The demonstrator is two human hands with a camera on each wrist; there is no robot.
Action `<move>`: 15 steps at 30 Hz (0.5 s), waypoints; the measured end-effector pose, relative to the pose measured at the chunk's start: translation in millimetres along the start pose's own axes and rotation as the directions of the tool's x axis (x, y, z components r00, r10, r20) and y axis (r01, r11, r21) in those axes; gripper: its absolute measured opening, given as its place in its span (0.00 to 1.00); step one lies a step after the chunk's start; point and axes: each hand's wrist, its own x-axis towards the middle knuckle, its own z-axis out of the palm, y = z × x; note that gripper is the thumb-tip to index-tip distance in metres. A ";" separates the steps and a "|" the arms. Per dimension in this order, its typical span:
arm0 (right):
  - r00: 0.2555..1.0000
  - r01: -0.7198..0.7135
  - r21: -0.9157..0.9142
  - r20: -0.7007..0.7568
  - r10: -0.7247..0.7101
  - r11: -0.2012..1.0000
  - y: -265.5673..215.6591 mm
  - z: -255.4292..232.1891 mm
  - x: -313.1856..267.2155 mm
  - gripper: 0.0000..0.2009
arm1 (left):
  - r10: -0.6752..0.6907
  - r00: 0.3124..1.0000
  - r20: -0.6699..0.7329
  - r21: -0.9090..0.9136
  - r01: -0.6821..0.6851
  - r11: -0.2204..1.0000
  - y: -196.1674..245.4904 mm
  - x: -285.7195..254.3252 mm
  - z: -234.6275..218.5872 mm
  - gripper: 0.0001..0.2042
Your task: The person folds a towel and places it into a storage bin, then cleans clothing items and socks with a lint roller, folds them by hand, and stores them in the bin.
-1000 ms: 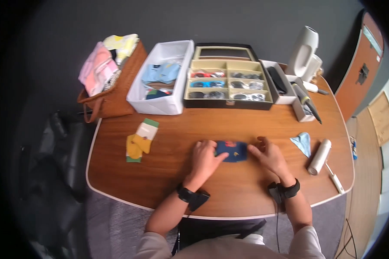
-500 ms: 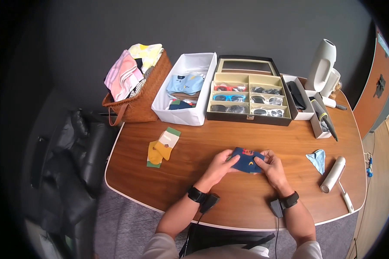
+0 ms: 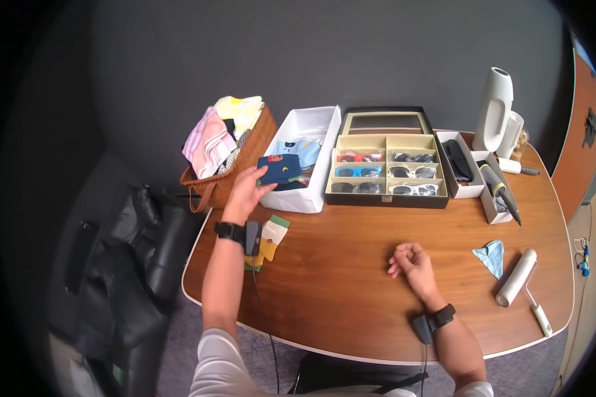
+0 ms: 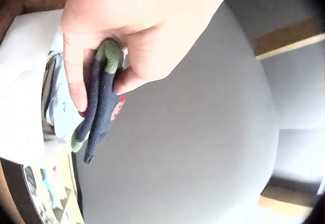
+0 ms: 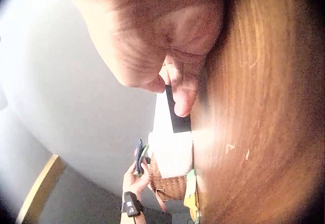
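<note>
A pair of folded navy socks with a red motif and green ends is pinched between the thumb and fingers of my left hand. I hold it over the front of the white bin, where light blue folded socks and other pieces lie. In the left wrist view the navy socks are seen edge-on, folded double. My right hand rests at the tabletop, its fingers loosely curled around nothing. Yellow, white and green socks lie on the table, partly covered by my left wrist.
A woven basket of clothes stands left of the bin. To the bin's right is a case of sunglasses. Farther right are narrow white boxes, a tall white vase-like object, a light blue cloth and a lint roller.
Both hands held the navy socks near the table's middle. My left hand has carried them left and forward to the bin; my right hand has let go and stayed behind.
</note>
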 end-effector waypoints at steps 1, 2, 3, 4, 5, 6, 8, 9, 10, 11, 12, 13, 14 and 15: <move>1.000 0.000 -0.005 0.002 0.000 1.000 0.3 -0.5 0.0 0.08 | -0.024 0.999 -0.023 0.053 0.025 0.998 7.4 9.1 0.9 0.11; 1.000 0.009 -0.003 -0.001 -0.009 1.000 0.9 -0.2 -1.0 0.08 | -0.018 1.000 -0.016 0.055 0.019 0.998 10.0 17.5 1.3 0.11; 1.000 0.003 -0.013 -0.003 -0.003 1.000 0.7 0.0 -1.9 0.08 | -0.016 1.000 -0.003 0.129 0.016 0.991 9.7 27.3 2.5 0.11; 1.000 -0.001 -0.024 -0.003 0.001 1.000 -1.1 0.1 -0.6 0.08 | -0.012 1.000 0.008 0.201 0.010 0.979 7.4 40.0 0.6 0.12; 1.000 -0.001 -0.024 0.004 0.001 1.000 -2.3 0.4 -1.1 0.08 | -0.045 0.999 -0.007 0.356 0.044 0.933 -3.5 56.5 -9.7 0.13; 1.000 0.001 -0.025 0.004 -0.001 1.000 -2.1 -0.2 -1.4 0.08 | -0.106 0.987 -0.122 0.684 0.161 0.712 -13.6 77.5 -21.8 0.12; 1.000 0.004 -0.020 0.007 -0.004 1.000 -0.9 -0.2 -0.3 0.08 | 0.315 0.942 -0.111 0.994 0.105 0.039 -25.6 71.0 -10.9 0.13; 1.000 0.000 -0.019 0.008 0.000 1.000 -0.4 0.3 -1.1 0.08 | 0.313 0.943 -0.113 0.994 0.107 0.038 -30.4 66.5 -6.5 0.13; 1.000 -0.002 -0.026 0.005 0.002 1.000 -1.5 0.5 -0.9 0.08 | 0.450 0.893 -0.032 0.999 0.027 0.017 -32.6 62.3 -1.0 0.13; 1.000 -0.004 -0.033 0.002 0.004 0.999 -1.8 0.8 -0.5 0.08 | 0.575 0.817 0.049 0.999 -0.049 -0.015 -33.1 58.9 3.6 0.12; 1.000 -0.011 -0.033 0.001 0.011 0.999 0.0 0.8 -1.0 0.08 | 0.570 0.820 0.047 0.999 -0.047 -0.015 -33.7 55.7 6.6 0.12; 1.000 0.000 -0.037 0.005 0.000 0.999 1.3 -0.1 -0.7 0.08 | 0.628 0.765 0.143 0.987 -0.156 -0.035 -33.4 52.3 9.5 0.11; 1.000 0.012 -0.043 0.011 -0.011 0.999 1.5 -0.4 -0.1 0.08 | 0.682 0.694 0.232 0.963 -0.260 -0.063 -32.7 47.5 11.2 0.10; 1.000 0.004 -0.045 0.016 -0.004 0.999 0.8 0.4 0.2 0.08 | 0.680 0.698 0.225 0.966 -0.253 -0.060 -32.3 40.5 11.3 0.10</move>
